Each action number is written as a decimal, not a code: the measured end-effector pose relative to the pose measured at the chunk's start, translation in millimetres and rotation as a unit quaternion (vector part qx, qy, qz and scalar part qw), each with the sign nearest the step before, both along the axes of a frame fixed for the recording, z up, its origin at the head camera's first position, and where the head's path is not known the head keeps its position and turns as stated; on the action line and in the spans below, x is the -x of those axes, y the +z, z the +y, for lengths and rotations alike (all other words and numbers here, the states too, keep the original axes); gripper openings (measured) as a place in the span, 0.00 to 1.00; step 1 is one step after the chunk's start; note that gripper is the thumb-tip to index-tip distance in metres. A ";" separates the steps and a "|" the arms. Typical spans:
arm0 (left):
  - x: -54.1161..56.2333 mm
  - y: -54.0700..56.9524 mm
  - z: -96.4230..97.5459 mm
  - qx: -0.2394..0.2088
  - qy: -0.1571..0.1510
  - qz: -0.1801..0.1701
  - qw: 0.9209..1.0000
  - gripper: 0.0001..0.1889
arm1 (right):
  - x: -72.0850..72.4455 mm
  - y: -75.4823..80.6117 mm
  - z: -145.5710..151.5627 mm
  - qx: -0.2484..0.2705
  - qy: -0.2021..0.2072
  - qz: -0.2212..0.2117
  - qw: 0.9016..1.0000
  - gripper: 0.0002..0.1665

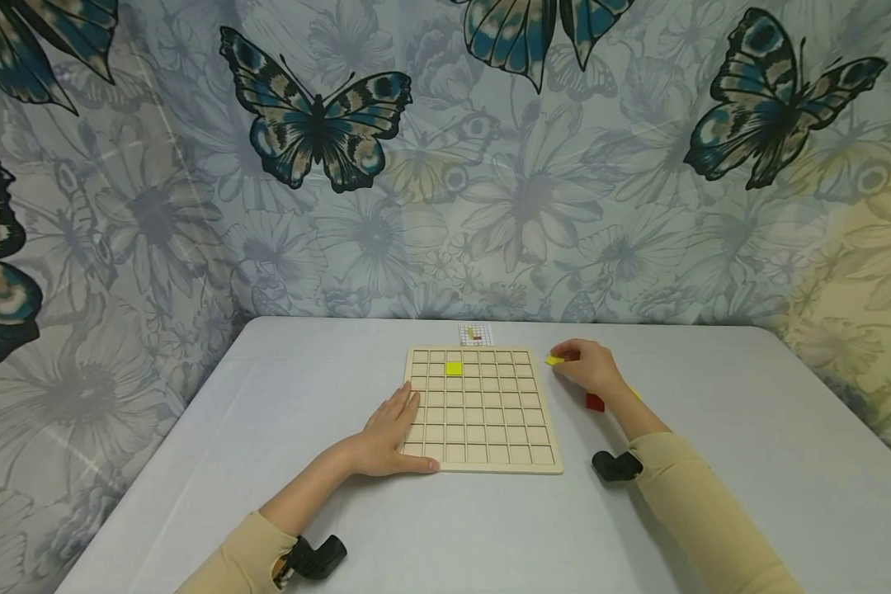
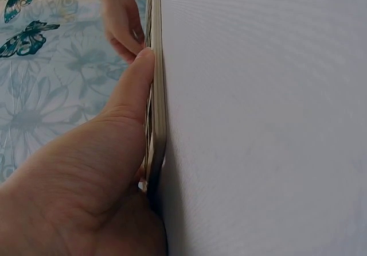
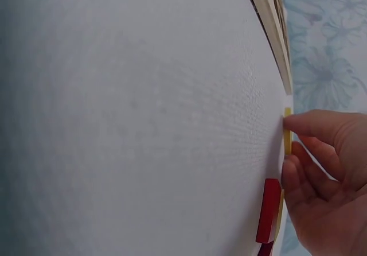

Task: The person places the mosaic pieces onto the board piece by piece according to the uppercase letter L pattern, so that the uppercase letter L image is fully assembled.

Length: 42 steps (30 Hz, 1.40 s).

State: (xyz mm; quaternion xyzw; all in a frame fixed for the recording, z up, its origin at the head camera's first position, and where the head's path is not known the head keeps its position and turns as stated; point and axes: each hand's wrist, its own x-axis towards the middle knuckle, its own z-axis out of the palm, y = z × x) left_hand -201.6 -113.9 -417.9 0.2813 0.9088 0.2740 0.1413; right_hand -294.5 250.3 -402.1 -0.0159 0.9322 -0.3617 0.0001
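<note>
A pale wooden grid board (image 1: 490,410) lies flat on the table, with one yellow square tile (image 1: 454,369) in a cell of its far row. My left hand (image 1: 386,433) rests on the board's near left corner, fingers straight over the left side and thumb along the front edge. Beyond the board's right side, my right hand (image 1: 588,369) pinches another yellow tile (image 1: 553,360) between thumb and finger; the right wrist view shows this yellow tile (image 3: 288,131) edge-on. Red tiles (image 3: 268,211) lie beside that hand, partly over a yellow one.
A small printed card (image 1: 476,334) with a coloured grid lies behind the board. White cloth covers the table (image 1: 728,396), whose far edge meets a wall with butterfly patterns (image 1: 318,124). A dark wrist camera (image 1: 616,466) juts from the right sleeve, low over the table.
</note>
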 end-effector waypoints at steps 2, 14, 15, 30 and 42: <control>-0.4 0.2 0.0 0.001 0.000 0.001 1.000 0.59 | 1.0 -1.4 0.3 -0.001 -0.003 -0.002 1.000 0.18; -0.2 0.8 0.7 -0.005 -0.001 0.002 1.000 0.59 | 1.1 -5.0 3.2 0.003 -0.012 -0.007 1.000 0.20; -0.2 0.9 0.7 -0.004 -0.001 0.001 1.000 0.59 | 1.2 -5.2 3.2 0.002 -0.012 -0.005 1.000 0.20; 1.9 -2.1 -0.3 0.003 0.000 0.006 1.000 0.59 | 1.2 -6.6 4.7 -0.015 -0.014 0.024 1.000 0.20; 1.6 -1.9 -0.3 0.002 0.002 0.007 1.000 0.59 | -1.3 -5.2 -0.1 0.002 -0.014 0.026 1.000 0.23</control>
